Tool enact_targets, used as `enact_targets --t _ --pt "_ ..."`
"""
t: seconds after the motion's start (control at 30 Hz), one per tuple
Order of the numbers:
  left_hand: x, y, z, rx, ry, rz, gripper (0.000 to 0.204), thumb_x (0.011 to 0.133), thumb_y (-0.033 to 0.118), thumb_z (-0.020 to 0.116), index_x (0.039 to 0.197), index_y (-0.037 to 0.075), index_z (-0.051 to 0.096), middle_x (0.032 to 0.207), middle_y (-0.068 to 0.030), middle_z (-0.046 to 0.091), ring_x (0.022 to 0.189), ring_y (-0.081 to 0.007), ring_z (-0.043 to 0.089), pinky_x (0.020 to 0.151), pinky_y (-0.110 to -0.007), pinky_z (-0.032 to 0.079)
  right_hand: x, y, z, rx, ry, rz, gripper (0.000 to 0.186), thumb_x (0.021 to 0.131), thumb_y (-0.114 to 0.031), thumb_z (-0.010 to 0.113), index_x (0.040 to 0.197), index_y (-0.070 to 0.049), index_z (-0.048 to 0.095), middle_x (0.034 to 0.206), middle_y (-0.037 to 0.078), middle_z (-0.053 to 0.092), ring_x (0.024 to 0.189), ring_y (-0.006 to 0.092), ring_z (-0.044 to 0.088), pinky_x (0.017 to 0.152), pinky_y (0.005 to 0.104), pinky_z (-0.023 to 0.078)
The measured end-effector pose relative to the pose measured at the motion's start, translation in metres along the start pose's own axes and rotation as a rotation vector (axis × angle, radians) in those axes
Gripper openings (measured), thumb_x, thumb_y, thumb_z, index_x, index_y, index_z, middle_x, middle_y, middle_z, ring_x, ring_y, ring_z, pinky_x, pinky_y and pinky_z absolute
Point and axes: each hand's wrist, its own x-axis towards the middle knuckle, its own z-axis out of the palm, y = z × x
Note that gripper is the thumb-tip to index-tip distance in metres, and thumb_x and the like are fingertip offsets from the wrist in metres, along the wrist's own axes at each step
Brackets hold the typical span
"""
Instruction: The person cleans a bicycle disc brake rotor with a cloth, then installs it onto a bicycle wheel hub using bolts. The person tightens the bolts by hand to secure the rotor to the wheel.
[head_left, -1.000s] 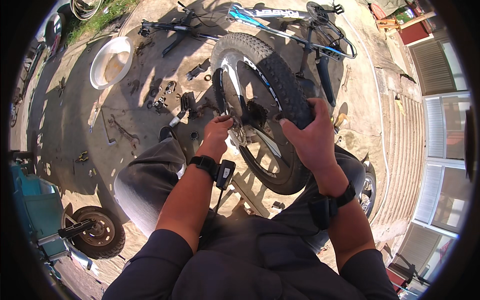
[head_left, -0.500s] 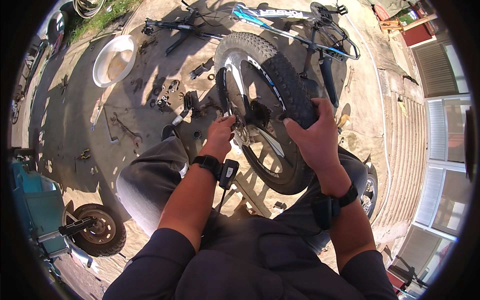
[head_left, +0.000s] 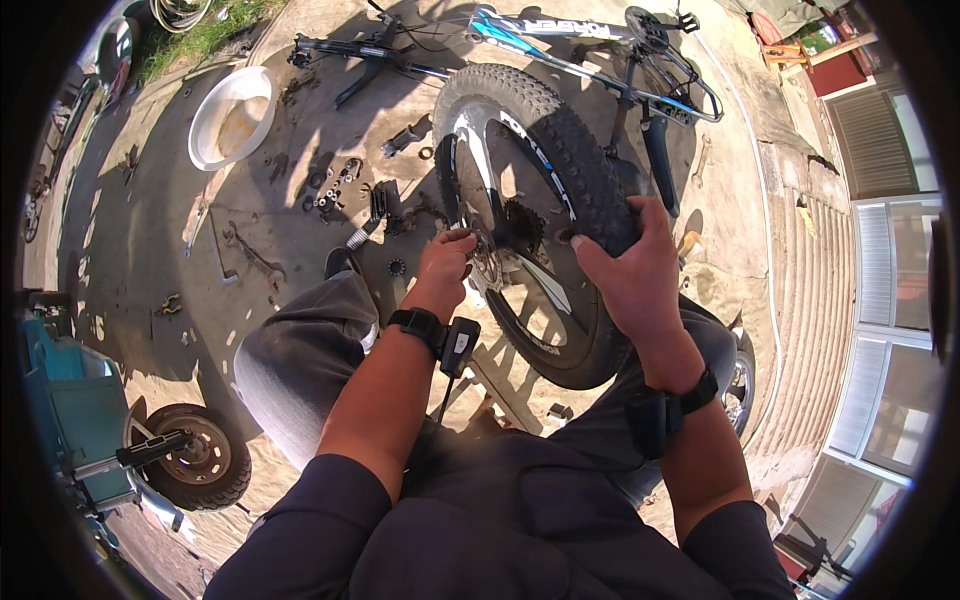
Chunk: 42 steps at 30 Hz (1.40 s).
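Note:
A bicycle wheel with a knobby black tyre (head_left: 560,130) stands tilted between my knees. It has broad white spokes (head_left: 545,285) and a dark sprocket cassette (head_left: 523,222) at its middle. My right hand (head_left: 645,275) is closed round the tyre's right side, thumb on the near face and fingers over the tread. On the left, my left hand (head_left: 443,268) is at the hub beside the metal brake disc (head_left: 487,262). Its thumb and forefinger are pinched together. Whatever they may hold is too small to make out.
Bicycle frame (head_left: 560,50) and fork (head_left: 365,55) lie beyond the wheel. Left of it are a white basin (head_left: 232,118), a wrench (head_left: 255,258), pliers (head_left: 168,304) and loose metal parts (head_left: 340,185). A teal vehicle (head_left: 80,400) with a small wheel (head_left: 198,458) stands at lower left.
The view has shifted very slightly. Both hands keep their places on the wheel, and the left fingers have moved only a little at the hub.

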Motion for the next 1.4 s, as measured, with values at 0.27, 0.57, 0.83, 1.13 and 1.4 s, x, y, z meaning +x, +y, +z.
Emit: enact_targets --t 0.27,0.57,0.83,1.13,1.4 --pt "-0.006 0.004 0.006 0.012 0.066 -0.088 0.012 0.099 0.024 0.064 0.104 0.014 0.069 0.093 0.0033 0.066 0.08 -0.0122 0.056 0.074 -0.032 0.041 0.0 0.0 0.001 -0.03 0.018 -0.029 0.055 0.074 -0.026 0.08 0.114 0.0 0.053 0.099 0.017 0.062 0.087 0.0286 0.063 0.079 0.0397 0.051" --pt "-0.009 0.006 0.007 0.009 0.034 -0.025 0.01 0.099 0.022 0.062 0.104 0.014 0.067 0.095 0.0035 0.066 0.081 -0.0122 0.057 0.076 -0.033 0.041 0.0 -0.002 0.003 -0.045 0.021 -0.042 0.055 0.074 -0.026 0.08 0.115 -0.001 0.053 0.101 0.017 0.061 0.089 0.0292 0.063 0.082 0.0398 0.051" --pt "-0.008 0.008 0.008 -0.004 0.084 -0.073 0.011 0.1 0.023 0.059 0.1 0.015 0.066 0.095 0.0035 0.067 0.084 -0.0119 0.059 0.077 -0.034 0.04 -0.001 -0.005 0.003 -0.016 -0.002 0.003 0.056 0.074 -0.026 0.08 0.116 -0.001 0.053 0.098 0.014 0.062 0.085 0.0242 0.063 0.079 0.0375 0.052" --pt "0.001 0.001 0.005 0.003 0.026 -0.059 0.015 0.102 0.025 0.057 0.1 0.014 0.067 0.094 0.0025 0.068 0.083 -0.0118 0.058 0.076 -0.033 0.039 -0.001 -0.002 0.003 0.014 -0.005 0.011 0.057 0.075 -0.026 0.08 0.118 -0.001 0.052 0.098 0.014 0.063 0.084 0.0248 0.063 0.078 0.0378 0.052" --pt "0.003 0.0 0.003 0.029 0.037 -0.006 0.012 0.1 0.021 0.059 0.105 0.013 0.067 0.097 0.0026 0.068 0.084 -0.0117 0.058 0.079 -0.035 0.041 0.0 0.002 0.003 0.006 -0.009 0.006 0.058 0.075 -0.026 0.08 0.119 -0.001 0.051 0.097 0.015 0.063 0.084 0.025 0.063 0.077 0.0384 0.052"
